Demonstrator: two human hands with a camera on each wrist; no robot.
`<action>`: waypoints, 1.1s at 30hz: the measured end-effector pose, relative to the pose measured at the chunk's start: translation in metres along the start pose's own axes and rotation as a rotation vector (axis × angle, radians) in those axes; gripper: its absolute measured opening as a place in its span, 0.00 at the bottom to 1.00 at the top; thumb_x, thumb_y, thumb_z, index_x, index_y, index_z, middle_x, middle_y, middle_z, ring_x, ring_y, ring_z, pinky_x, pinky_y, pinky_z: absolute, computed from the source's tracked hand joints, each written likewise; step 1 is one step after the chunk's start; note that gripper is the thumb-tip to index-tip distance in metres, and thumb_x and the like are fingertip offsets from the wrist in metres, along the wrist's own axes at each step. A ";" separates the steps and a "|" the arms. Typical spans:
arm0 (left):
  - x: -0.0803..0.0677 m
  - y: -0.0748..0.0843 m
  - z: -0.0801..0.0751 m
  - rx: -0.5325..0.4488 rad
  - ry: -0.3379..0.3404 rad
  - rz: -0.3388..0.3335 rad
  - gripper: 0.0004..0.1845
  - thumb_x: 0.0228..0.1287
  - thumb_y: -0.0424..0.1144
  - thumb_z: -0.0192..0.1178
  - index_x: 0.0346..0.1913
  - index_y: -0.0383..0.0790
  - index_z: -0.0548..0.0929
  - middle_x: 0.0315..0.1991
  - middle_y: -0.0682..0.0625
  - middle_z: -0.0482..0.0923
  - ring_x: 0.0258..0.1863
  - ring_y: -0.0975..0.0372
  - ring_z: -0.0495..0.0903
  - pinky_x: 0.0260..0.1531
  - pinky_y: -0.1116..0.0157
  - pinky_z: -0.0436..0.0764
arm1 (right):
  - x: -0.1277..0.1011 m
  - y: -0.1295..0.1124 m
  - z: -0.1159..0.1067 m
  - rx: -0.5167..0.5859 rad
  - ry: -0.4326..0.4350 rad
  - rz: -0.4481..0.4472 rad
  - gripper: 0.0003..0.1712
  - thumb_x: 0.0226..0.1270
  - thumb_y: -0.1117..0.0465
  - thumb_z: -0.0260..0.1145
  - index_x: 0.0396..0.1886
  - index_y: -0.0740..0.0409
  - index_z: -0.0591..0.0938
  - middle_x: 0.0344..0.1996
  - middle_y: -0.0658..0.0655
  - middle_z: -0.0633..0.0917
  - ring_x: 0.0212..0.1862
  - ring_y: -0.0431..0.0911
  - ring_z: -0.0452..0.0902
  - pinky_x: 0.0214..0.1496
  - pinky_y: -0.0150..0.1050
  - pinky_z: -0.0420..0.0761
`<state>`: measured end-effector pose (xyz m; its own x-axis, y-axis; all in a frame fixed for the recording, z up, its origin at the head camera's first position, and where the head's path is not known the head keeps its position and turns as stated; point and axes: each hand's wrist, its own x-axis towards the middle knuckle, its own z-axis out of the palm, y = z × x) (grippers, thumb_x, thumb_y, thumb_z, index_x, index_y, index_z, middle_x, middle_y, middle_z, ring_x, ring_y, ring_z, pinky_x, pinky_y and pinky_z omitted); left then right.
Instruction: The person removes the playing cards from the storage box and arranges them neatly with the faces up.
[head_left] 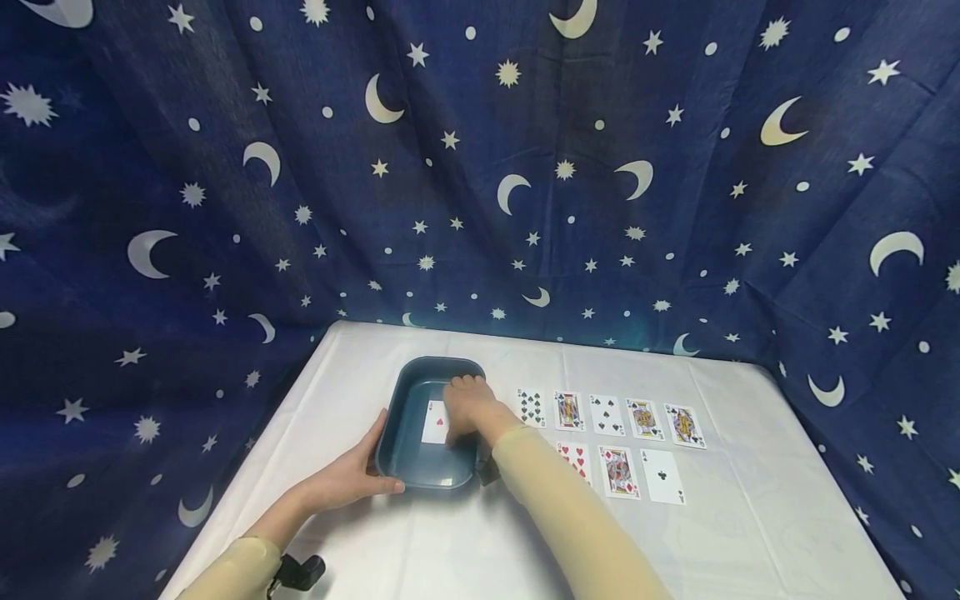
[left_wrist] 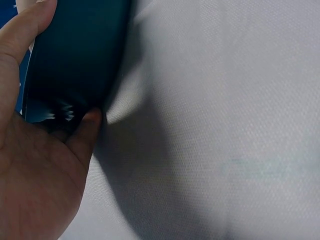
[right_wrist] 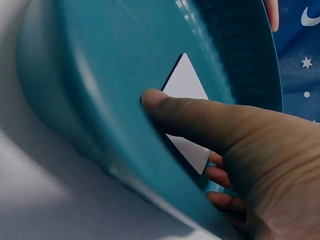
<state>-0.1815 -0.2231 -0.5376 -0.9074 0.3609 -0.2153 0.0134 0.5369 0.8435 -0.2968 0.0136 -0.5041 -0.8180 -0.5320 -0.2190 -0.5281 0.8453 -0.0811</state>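
A dark teal tray stands on the white table, left of the middle. My left hand grips its near left corner, thumb over the rim. In the left wrist view that hand wraps the tray's outer wall. My right hand reaches into the tray over a face-up card with a red heart. In the right wrist view the thumb lies across the white card, and the curled fingers sit at its lower edge, against the tray floor.
Face-up playing cards lie in two rows right of the tray: a back row and a shorter front row. The white tablecloth runs to the edges. A blue curtain with moons and stars hangs behind.
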 end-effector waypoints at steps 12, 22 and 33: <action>0.001 0.005 0.000 0.001 -0.006 0.008 0.68 0.58 0.49 0.77 0.83 0.47 0.30 0.83 0.41 0.29 0.80 0.43 0.39 0.75 0.44 0.54 | -0.004 0.005 -0.001 0.015 0.020 -0.029 0.47 0.39 0.38 0.86 0.58 0.56 0.81 0.49 0.51 0.82 0.50 0.46 0.71 0.62 0.42 0.71; 0.000 0.004 0.000 -0.003 -0.006 -0.005 0.68 0.58 0.50 0.76 0.83 0.49 0.31 0.83 0.40 0.31 0.80 0.43 0.43 0.74 0.45 0.59 | -0.005 0.015 -0.002 0.076 0.081 -0.133 0.47 0.43 0.39 0.84 0.61 0.56 0.80 0.54 0.53 0.80 0.53 0.47 0.71 0.67 0.45 0.73; -0.001 0.002 0.001 -0.005 -0.004 0.000 0.69 0.57 0.50 0.77 0.83 0.46 0.31 0.83 0.40 0.30 0.80 0.43 0.39 0.75 0.44 0.55 | -0.035 0.046 -0.034 0.168 0.151 -0.139 0.52 0.45 0.45 0.84 0.71 0.51 0.73 0.64 0.52 0.75 0.64 0.47 0.66 0.73 0.46 0.67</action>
<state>-0.1804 -0.2215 -0.5357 -0.9056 0.3643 -0.2170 0.0116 0.5329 0.8461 -0.2996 0.0693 -0.4675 -0.7720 -0.6339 -0.0478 -0.6024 0.7535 -0.2633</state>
